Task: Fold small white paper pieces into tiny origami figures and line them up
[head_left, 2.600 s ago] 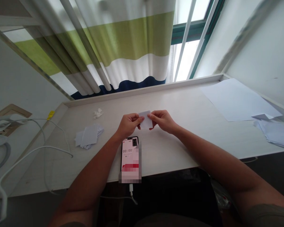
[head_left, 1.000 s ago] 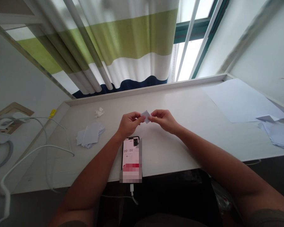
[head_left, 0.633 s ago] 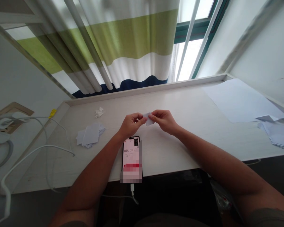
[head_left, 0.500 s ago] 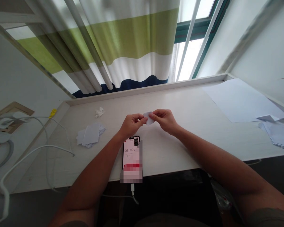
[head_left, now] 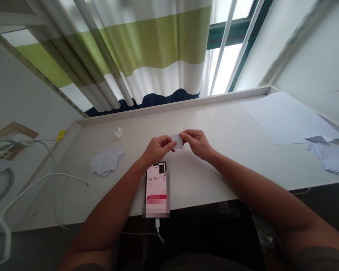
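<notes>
A small folded piece of white paper (head_left: 177,140) is held just above the white desk (head_left: 220,124), pinched from both sides. My left hand (head_left: 157,147) grips its left edge with thumb and fingers closed. My right hand (head_left: 196,142) pinches its right edge the same way. Directly below my hands a phone (head_left: 156,184) lies on the desk near the front edge, its screen showing a timer.
A small pile of white paper pieces (head_left: 107,161) lies left of my hands, with a crumpled scrap (head_left: 117,133) behind it. Large white sheets (head_left: 285,118) and a stack of folded sheets (head_left: 332,158) sit at the right. White cables (head_left: 45,180) trail at the left; a striped curtain (head_left: 147,49) hangs behind.
The paper piece has become smaller between my fingers, folded from a wider rectangle to a compact square. My hands stayed in the same place above the phone.
</notes>
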